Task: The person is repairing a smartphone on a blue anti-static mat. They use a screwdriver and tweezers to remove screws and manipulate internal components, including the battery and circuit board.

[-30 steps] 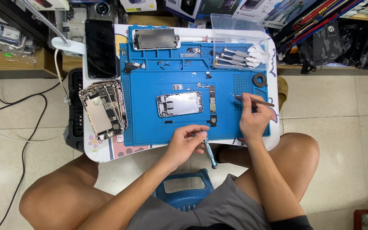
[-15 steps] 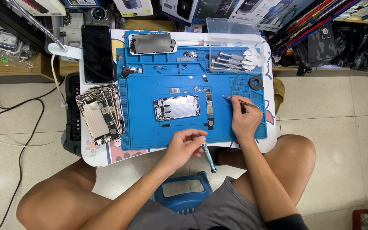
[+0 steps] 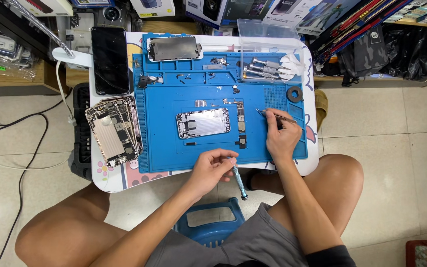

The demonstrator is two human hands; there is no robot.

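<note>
An opened phone body (image 3: 203,123) lies in the middle of a blue work mat (image 3: 174,153) on a small white table. My left hand (image 3: 211,168) is at the mat's near edge, its fingers closed on a slim screwdriver (image 3: 238,177) whose handle points down toward me. My right hand (image 3: 282,138) rests on the mat's right part and pinches metal tweezers (image 3: 274,115), their tips pointing left toward a narrow circuit board (image 3: 240,117) beside the phone body. A small dark part (image 3: 242,142) lies just below that board.
A stack of stripped phone housings (image 3: 113,129) sits at the table's left. A black phone (image 3: 110,59) and a screen assembly (image 3: 175,48) lie at the back. Several screwdrivers (image 3: 268,69) sit in a clear tray, next to a tape roll (image 3: 294,93). My knees flank a blue stool (image 3: 208,222).
The view has shifted slightly. My right hand with the tweezers has drawn a little left and nearer the board. My left hand stays at the mat's edge with the screwdriver.
</note>
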